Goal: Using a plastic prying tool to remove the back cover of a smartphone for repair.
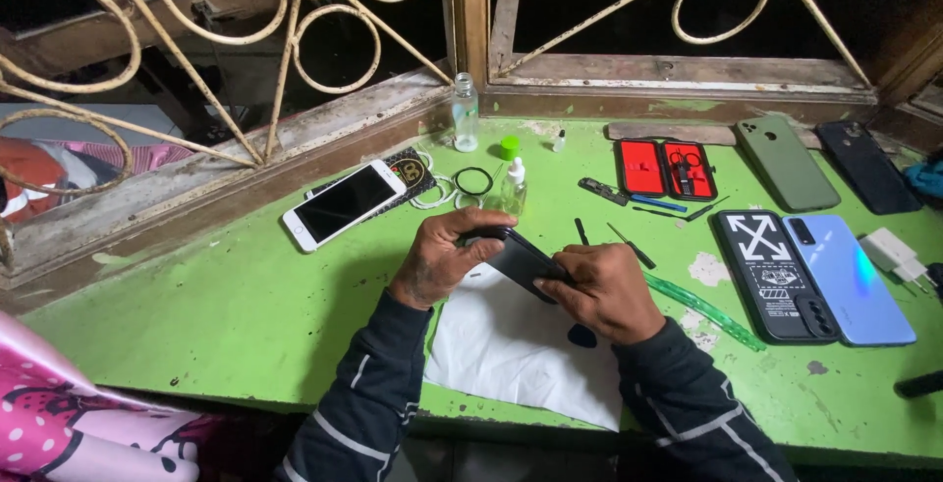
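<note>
A black smartphone [518,260] is held tilted above a white sheet of paper [511,349] on the green table [226,315]. My left hand [439,258] grips its upper left end, fingers curled over the edge. My right hand [607,290] clasps its lower right end. A dark blue pick [582,336] lies on the paper just under my right hand.
A white phone [344,204], rings and small bottles [513,187] lie behind. An open red tool case [666,169], thin tools [631,245], a green ruler [702,310], several phones and a black case [771,274], and a white charger [896,251] sit to the right. Pink cloth [59,423] at lower left.
</note>
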